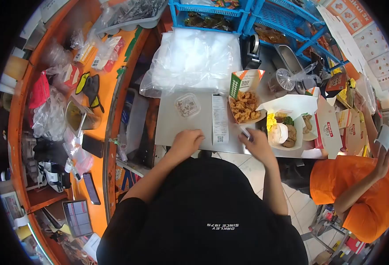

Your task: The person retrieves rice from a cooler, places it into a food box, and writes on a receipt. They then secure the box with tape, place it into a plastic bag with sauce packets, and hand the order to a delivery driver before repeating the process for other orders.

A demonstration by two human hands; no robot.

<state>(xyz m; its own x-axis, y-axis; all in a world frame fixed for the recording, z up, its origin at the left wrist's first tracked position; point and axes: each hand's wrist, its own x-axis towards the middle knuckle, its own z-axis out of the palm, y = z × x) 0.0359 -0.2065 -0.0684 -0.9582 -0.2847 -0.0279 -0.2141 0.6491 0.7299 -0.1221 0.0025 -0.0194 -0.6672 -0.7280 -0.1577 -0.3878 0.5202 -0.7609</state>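
Observation:
My left hand [186, 142] rests at the front edge of the metal table [170, 126], its fingers curled; nothing shows clearly in it. My right hand [257, 145] holds a thin white pen-like item [246, 133] between its fingers. Between the hands lies a long printed receipt [219, 119]. A small clear plastic container [187, 105] sits behind my left hand. Beyond my right hand stands an open box of fried pieces [245, 107]. To its right is an open white meal box [285, 128] with rice, greens and meat.
A stack of clear plastic bags [194, 59] lies at the back, below blue racks [212, 9]. On the right, a co-worker in an orange shirt [358, 185] holds a pale item [384, 137]. An orange counter [101, 163] on the left bears phones, gloves and a tablet.

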